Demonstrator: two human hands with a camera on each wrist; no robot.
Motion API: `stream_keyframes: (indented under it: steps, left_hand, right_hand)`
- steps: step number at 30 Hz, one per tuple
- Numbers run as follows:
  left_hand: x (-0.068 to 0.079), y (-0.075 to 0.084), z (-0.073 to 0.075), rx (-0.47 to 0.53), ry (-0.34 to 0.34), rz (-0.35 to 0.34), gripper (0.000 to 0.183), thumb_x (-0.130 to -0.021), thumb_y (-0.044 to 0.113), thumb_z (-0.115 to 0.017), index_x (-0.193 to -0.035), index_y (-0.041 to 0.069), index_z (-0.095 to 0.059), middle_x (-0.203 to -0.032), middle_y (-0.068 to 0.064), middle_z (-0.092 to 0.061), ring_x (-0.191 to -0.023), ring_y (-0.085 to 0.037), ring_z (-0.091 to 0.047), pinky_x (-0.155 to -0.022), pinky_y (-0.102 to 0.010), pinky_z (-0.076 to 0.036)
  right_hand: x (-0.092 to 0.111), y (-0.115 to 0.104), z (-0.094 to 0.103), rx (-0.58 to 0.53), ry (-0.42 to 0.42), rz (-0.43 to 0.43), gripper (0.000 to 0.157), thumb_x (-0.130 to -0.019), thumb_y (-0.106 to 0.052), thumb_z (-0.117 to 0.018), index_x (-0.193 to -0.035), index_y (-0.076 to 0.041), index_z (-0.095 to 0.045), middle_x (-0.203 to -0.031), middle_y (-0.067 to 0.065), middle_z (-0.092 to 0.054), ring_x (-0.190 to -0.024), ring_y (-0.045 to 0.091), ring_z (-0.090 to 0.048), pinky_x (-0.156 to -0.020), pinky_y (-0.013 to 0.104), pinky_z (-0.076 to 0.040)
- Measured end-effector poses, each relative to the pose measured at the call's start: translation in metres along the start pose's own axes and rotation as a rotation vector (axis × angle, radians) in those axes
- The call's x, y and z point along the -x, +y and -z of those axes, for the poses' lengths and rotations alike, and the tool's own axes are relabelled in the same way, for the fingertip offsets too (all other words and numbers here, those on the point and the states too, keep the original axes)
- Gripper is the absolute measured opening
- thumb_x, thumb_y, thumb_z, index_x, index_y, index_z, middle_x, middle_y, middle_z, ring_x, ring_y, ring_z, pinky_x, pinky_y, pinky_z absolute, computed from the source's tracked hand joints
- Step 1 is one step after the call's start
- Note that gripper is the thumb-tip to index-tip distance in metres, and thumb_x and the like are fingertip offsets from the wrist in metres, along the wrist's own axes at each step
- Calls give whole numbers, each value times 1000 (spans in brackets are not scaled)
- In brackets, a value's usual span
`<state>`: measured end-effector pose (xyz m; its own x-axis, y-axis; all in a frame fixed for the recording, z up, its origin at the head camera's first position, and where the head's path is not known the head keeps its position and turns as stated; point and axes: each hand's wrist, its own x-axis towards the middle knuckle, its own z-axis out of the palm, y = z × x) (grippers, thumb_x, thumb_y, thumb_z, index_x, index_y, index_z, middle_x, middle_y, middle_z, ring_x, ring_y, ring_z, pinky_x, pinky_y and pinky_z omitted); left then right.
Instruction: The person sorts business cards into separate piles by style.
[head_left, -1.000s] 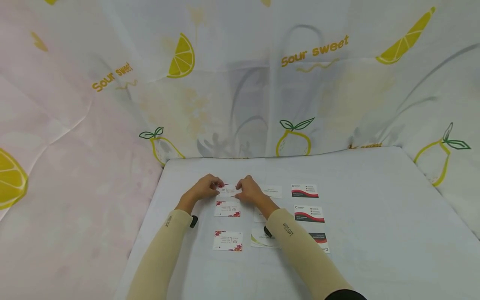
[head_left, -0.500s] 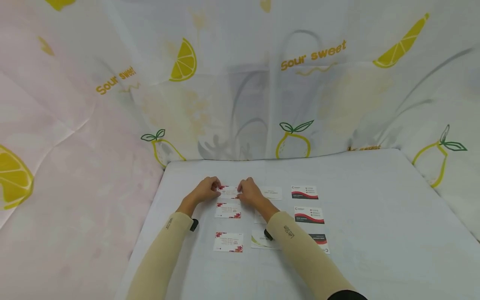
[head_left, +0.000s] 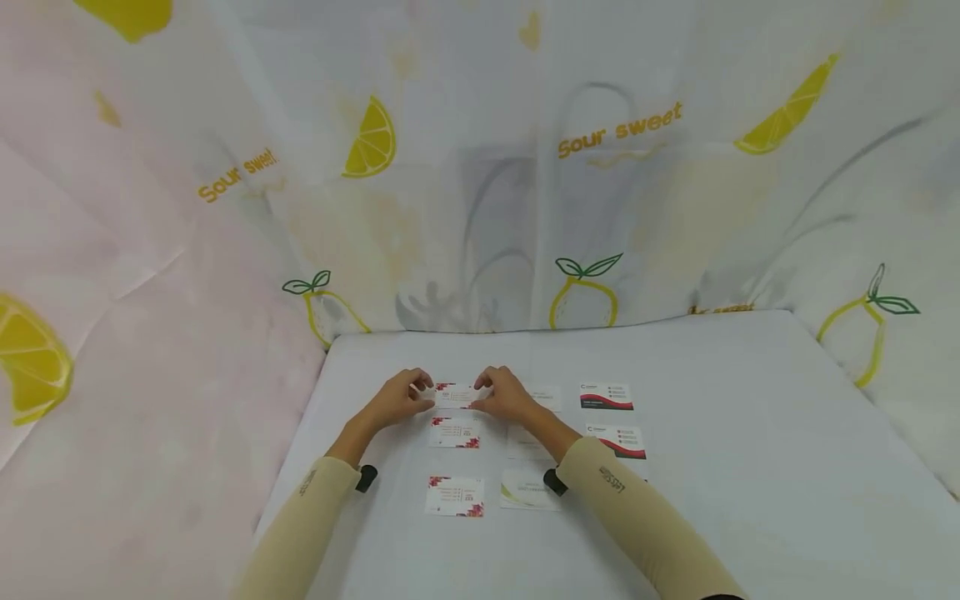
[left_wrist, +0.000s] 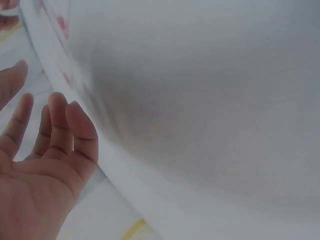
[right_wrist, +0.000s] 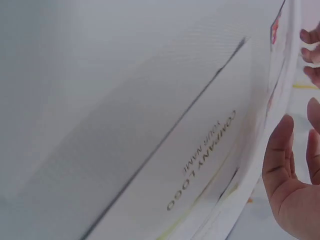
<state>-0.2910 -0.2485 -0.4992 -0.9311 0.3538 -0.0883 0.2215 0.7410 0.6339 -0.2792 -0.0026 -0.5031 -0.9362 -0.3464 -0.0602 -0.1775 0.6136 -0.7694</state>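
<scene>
A white business card with red floral corners [head_left: 454, 395] lies on the table at the far end of the left column. My left hand [head_left: 401, 396] hovers by its left edge, fingers loosely bent and spread around nothing. By the right edge is my right hand [head_left: 504, 395], its thumb and fingers apart and overlapping the card's border in the head view. Both wrist views show relaxed fingers with gaps between them. Two more floral cards, a middle one [head_left: 454, 432] and a near one [head_left: 454, 497], continue that column toward me.
Beside them runs a column of pale cards with a green curve [head_left: 525, 490], partly covered by my right hand and wrist; "COMPANY LOGO" shows on one card [right_wrist: 200, 160]. Red-and-black cards [head_left: 606, 397] form the right column, the nearest mostly behind my sleeve. A lemon-print curtain [head_left: 480, 208] borders the table.
Both hands have loosened from the far floral card, their fingers drawing slightly outward from its edges. My forearms have spread apart. The head view has tilted up a little. The cards keep their arrangement.
</scene>
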Motion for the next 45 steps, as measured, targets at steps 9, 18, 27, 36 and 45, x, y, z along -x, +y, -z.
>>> stream_keyframes:
  steps: [9, 18, 27, 36, 45]
  left_hand:
    - [19, 11, 1, -73, -46, -55, 37, -89, 20, -73, -119, 5, -59, -108, -13, -60, -91, -22, -59, -80, -37, -52]
    - [25, 25, 0, -134, -91, -54, 46, -86, 19, -77, -125, 5, -56, -112, -16, -59, -84, -18, -57, -77, -34, -52]
    - [12, 21, -9, -130, -125, -26, 47, -84, 22, -80, -123, 9, -57, -110, -11, -58, -84, -18, -54, -76, -32, -49]
    - [17, 16, -18, -95, -111, -53, 46, -81, 23, -82, -118, 9, -58, -104, -8, -57, -81, -16, -52, -74, -30, -46]
    - [22, 13, -25, -58, -97, -36, 49, -78, 20, -84, -119, 11, -58, -102, -5, -56, -82, -15, -51, -73, -27, -44]
  right_hand:
    - [10, -11, 2, 19, -35, 20, 37, -85, -14, -77, -117, -3, -60, -116, 16, -55, -86, 19, -56, -83, 35, -49]
    - [19, -13, 0, 67, -72, 25, 40, -84, -16, -79, -117, -4, -60, -117, 17, -55, -89, 21, -56, -87, 38, -49]
    - [24, -11, -6, 137, -72, 18, 40, -81, -19, -82, -114, -7, -62, -112, 12, -57, -94, 20, -53, -85, 36, -48]
    - [24, -11, -13, 121, -115, 19, 45, -80, -20, -83, -116, -6, -61, -114, 13, -56, -103, 24, -55, -93, 40, -47]
    - [22, -6, -19, 155, -116, 15, 48, -78, -21, -85, -116, -7, -60, -111, 9, -56, -99, 21, -55, -93, 38, -47]
